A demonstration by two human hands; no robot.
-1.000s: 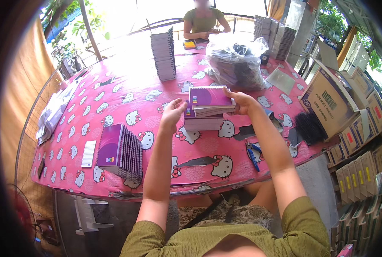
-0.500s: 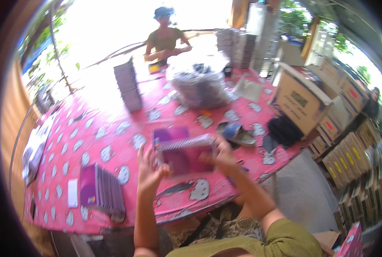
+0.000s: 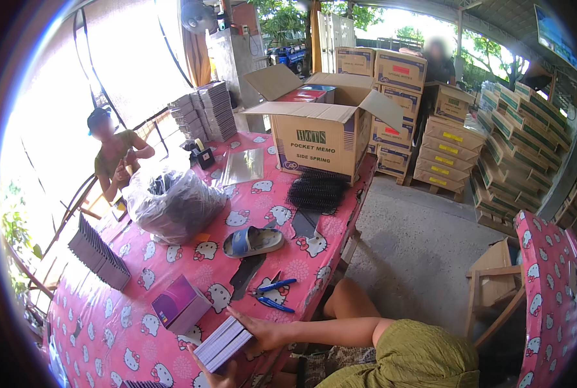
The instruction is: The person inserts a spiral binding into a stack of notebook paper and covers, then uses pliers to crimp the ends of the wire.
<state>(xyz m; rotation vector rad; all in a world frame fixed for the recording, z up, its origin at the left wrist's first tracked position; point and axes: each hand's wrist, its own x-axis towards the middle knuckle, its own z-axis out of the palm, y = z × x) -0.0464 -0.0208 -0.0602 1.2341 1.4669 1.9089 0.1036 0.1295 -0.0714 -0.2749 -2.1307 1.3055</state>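
Between my two hands is a small stack of pocket notebooks (image 3: 223,344), tilted, its white page edges turned up. My right hand (image 3: 264,333) is closed round the right side, fingers bent over the top corner. My left hand (image 3: 220,376) grips the lower left side; the picture's bottom edge cuts part of it off. Just beyond lies a pile of purple-covered notebooks (image 3: 180,304) on the pink patterned tablecloth (image 3: 117,323). Blue-handled pliers (image 3: 275,294) rest to the right of that pile. Part of a spiral-bound stack (image 3: 143,384) shows at the bottom edge.
Farther off are a slipper (image 3: 253,242), a plastic bag of dark things (image 3: 175,207), black spiral coils (image 3: 317,192) and an open carton (image 3: 321,139). A notebook stack (image 3: 99,252) stands at left. A person (image 3: 117,155) sits across the table; another stands behind boxes.
The view has swung to the right. The notebooks in my hands have turned from purple covers and spiral edge showing to white page edges up, and my hands have closed in on them.
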